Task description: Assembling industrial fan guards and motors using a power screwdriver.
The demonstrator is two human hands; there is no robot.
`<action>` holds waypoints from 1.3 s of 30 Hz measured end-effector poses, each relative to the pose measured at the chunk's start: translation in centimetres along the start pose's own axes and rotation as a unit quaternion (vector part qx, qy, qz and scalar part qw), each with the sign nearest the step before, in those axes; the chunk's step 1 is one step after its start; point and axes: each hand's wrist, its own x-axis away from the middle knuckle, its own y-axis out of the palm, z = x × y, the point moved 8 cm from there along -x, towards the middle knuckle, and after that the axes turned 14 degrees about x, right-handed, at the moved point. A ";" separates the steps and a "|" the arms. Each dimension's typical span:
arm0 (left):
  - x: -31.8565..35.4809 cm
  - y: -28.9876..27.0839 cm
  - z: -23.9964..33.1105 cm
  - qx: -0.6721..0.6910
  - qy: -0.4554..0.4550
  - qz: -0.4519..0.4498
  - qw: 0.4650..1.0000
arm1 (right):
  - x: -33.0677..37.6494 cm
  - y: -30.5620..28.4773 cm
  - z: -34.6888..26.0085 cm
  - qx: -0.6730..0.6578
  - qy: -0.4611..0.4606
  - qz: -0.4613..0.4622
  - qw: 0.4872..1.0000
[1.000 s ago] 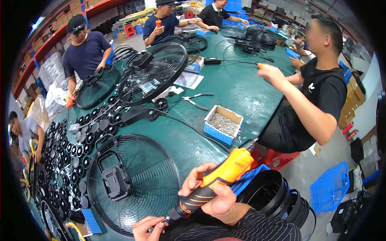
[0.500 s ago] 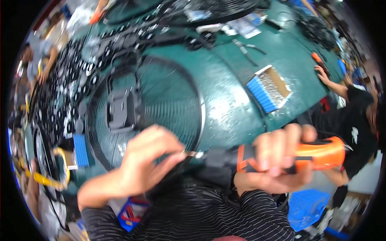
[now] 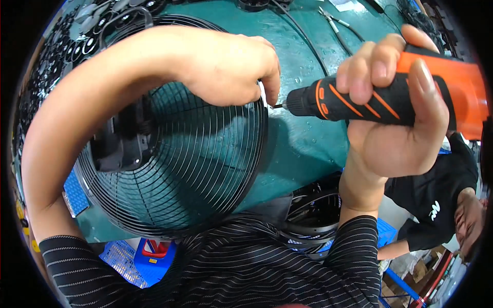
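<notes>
My left arm [image 3: 92,97] reaches across a round black wire fan guard [image 3: 205,154] on the green table. At the guard's right rim, my left hand [image 3: 233,69] is closed, its fingertips pinched round the edge. My right hand [image 3: 393,97] grips an orange-and-black power screwdriver [image 3: 465,95], held level and pointing left. Its thin bit [image 3: 278,106] meets the rim right beside my left fingertips. Any screw there is too small to make out. A black bracket-like part [image 3: 120,138] sits at the guard's middle, partly hidden under my left forearm.
Cutting pliers [image 3: 336,25] and a black cable [image 3: 303,36] lie farther back on the table [image 3: 303,149]. Small black parts crowd the far left. A blue box [image 3: 77,192] stands left of the guard. At right, a person in black [image 3: 436,179] is close by.
My left hand has moved from in front of me to the guard's right rim. The screwdriver has risen and come forward with its bit at the rim. My view has moved closer to the guard.
</notes>
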 end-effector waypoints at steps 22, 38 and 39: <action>0.0 -1.6 -1.2 -0.055 0.250 0.013 0.967 | -3.4 4.0 4.7 0.132 0.095 -0.063 0.985; 0.6 3.0 -5.6 0.057 -0.010 -0.020 0.998 | 1.2 8.7 4.2 0.025 0.043 -0.097 0.994; 0.9 3.3 -4.9 0.047 0.046 -0.015 0.998 | 1.7 9.4 3.9 0.083 0.017 -0.121 0.989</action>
